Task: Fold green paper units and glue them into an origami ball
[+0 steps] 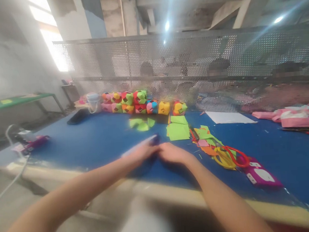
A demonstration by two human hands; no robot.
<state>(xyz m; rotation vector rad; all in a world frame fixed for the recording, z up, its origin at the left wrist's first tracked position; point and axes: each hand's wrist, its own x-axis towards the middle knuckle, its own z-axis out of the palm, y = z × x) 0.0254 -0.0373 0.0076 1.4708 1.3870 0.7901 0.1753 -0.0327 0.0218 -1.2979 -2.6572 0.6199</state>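
Observation:
My left hand [146,149] and my right hand [171,152] meet at the fingertips over the blue table, both closed. Along the far side of the left hand runs a long white stick-like thing [139,146] with a dark blue end; motion blur hides its kind. The left fingers appear wrapped on it. What the right fingers pinch, if anything, cannot be made out. Just beyond the hands lie green paper squares [178,128] in a stack and curved green paper pieces [141,124]. Scissors with red handles [237,155] and a yellow-handled pair [224,158] rest to the right.
Folded coloured paper balls [127,103] stand in rows along the back, before a perforated metal screen [98,59]. Paper scraps [207,142], a purple packet [264,175], white paper [229,117], pink material [292,116], a black phone-like slab [78,116] and a corded power strip [32,144] lie around.

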